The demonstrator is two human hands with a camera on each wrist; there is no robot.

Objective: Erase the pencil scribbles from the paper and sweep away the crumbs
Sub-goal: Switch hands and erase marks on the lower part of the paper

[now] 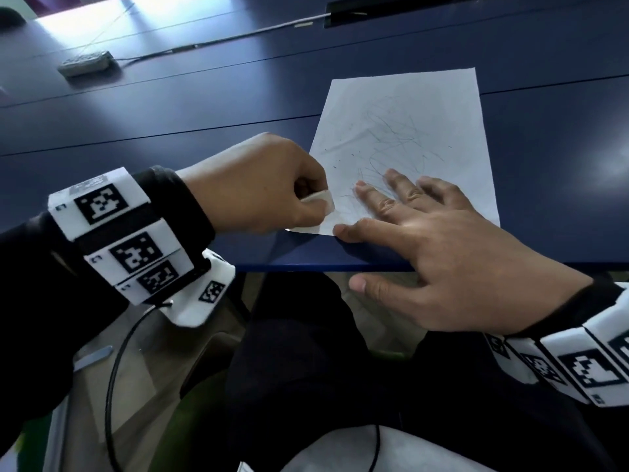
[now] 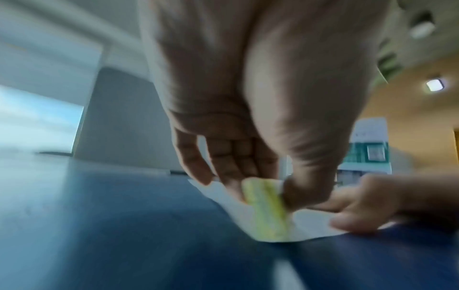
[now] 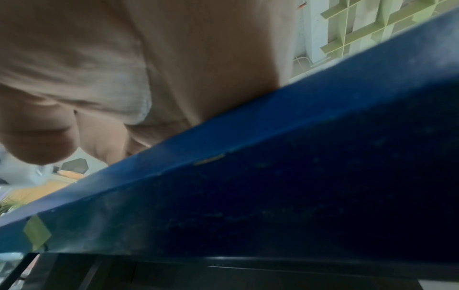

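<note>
A white sheet of paper (image 1: 408, 131) with grey pencil scribbles (image 1: 394, 137) lies on the dark blue table (image 1: 204, 107) near its front edge. My left hand (image 1: 265, 185) pinches a white eraser (image 1: 320, 202) between thumb and fingers at the paper's near left corner. In the left wrist view the eraser (image 2: 265, 210) shows a yellow-green sleeve and touches the paper (image 2: 315, 223). My right hand (image 1: 429, 240) lies flat with straight, spread fingers on the lower part of the sheet. The right wrist view shows only the palm (image 3: 124, 58) and the table's front edge (image 3: 273, 157).
A grey power strip (image 1: 86, 63) with a cable sits at the far left of the table. A dark cable slot (image 1: 391, 10) is set in the far side. Below the table edge are my dark trousers (image 1: 323, 369) and a black cable (image 1: 115, 369).
</note>
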